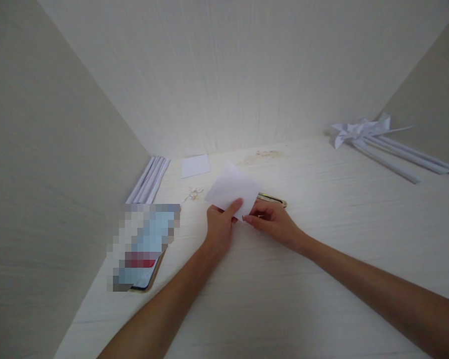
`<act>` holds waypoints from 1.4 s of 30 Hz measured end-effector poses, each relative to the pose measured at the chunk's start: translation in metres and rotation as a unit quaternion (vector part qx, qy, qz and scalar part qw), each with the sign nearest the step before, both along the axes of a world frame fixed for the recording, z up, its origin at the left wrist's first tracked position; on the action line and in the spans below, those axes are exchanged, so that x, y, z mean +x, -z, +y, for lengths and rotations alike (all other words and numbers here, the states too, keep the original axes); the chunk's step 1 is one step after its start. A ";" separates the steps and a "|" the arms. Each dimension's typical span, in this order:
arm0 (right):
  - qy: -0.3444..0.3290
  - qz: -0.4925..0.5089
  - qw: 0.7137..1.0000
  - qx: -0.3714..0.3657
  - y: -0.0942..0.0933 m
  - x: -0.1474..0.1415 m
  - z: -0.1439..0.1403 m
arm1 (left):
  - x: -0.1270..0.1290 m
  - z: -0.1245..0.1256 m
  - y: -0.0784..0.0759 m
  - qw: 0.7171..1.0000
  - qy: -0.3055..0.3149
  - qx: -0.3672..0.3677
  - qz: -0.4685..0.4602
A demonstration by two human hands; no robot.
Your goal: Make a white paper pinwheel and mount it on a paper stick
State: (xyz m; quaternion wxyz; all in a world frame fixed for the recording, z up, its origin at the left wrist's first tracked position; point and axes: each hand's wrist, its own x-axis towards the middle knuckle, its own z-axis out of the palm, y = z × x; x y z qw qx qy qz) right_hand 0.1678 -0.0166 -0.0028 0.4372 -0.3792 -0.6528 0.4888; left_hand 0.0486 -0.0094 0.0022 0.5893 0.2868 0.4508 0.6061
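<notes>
Nearest, the white paper sheet [232, 190] is pinched at its near edge by the left hand [219, 227] and right hand [271, 222] just above the desk [322, 259]; a slack pinch could skew it toward the paper rolls [149, 179] beyond.

Head camera looks down, close over desk [322, 249].

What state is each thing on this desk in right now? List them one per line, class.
White paper sheet: lifted off the desk, pinched at its near edge.
Left hand: shut on the sheet.
Right hand: shut on the sheet.
Small paper square: lying flat.
Rolled paper sticks: lying against the left wall.
Folded paper flowers: finished, lying on their side.
Phone: screen lit, blurred.
</notes>
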 end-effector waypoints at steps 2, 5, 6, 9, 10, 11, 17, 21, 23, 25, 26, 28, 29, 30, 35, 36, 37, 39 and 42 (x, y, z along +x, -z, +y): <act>-0.016 -0.014 1.000 0.021 0.001 0.001 -0.001 | -0.001 0.002 -0.001 0.999 -0.022 0.003 -0.026; -0.047 -0.044 0.997 0.034 0.003 0.001 -0.002 | -0.002 0.004 -0.002 0.997 -0.035 0.011 -0.063; -0.049 -0.051 0.997 0.034 0.004 0.001 -0.002 | -0.002 0.004 -0.002 0.997 -0.024 0.014 -0.071; -0.033 -0.038 0.998 0.028 0.004 0.001 -0.001 | -0.002 0.002 -0.001 0.996 0.030 0.018 -0.076; -0.025 -0.024 0.999 0.022 0.004 0.001 0.000 | -0.002 0.002 -0.001 0.996 0.043 0.018 -0.073; -0.020 -0.007 1.000 0.013 0.004 0.002 0.000 | -0.002 0.001 -0.001 0.996 0.049 0.018 -0.070; -0.022 0.070 0.996 -0.054 -0.001 0.004 -0.002 | 0.000 0.001 0.001 0.998 0.038 0.016 -0.037; 0.011 0.051 0.997 -0.060 -0.001 0.001 -0.002 | 0.000 0.000 0.002 0.999 0.047 0.017 -0.016; 0.003 0.046 0.997 -0.061 -0.001 0.000 -0.001 | 0.000 0.000 0.001 0.999 0.028 0.017 -0.027; -0.006 0.044 0.997 -0.058 -0.001 0.001 0.000 | -0.001 0.000 0.001 0.999 -0.001 0.020 -0.047; -0.005 0.047 0.997 -0.055 -0.001 0.001 -0.001 | -0.001 0.001 0.000 0.998 -0.015 0.020 -0.056; 0.018 0.063 0.997 -0.043 -0.001 0.002 -0.002 | -0.001 0.002 0.000 0.997 -0.039 0.017 -0.063; 0.037 0.080 0.996 -0.032 -0.002 0.003 -0.003 | -0.001 0.002 0.000 0.997 -0.050 0.016 -0.062; 0.058 0.100 0.993 -0.019 -0.002 0.003 -0.003 | -0.001 0.002 0.000 0.996 -0.060 0.017 -0.059; 0.080 0.107 0.991 0.017 0.000 0.002 -0.005 | 0.000 0.002 0.001 0.997 -0.068 0.030 -0.033; 0.075 0.091 0.993 0.014 0.000 0.002 -0.004 | 0.000 0.002 0.002 0.997 -0.064 0.032 -0.031; 0.073 0.077 0.994 0.012 0.001 0.001 -0.003 | 0.000 0.002 0.002 0.997 -0.062 0.034 -0.030; 0.075 0.067 0.995 0.009 0.002 0.001 -0.001 | -0.001 0.003 0.004 0.997 -0.061 0.038 -0.029; 0.084 0.078 0.993 0.000 0.002 0.000 0.002 | -0.001 0.003 0.006 0.997 -0.051 0.045 -0.020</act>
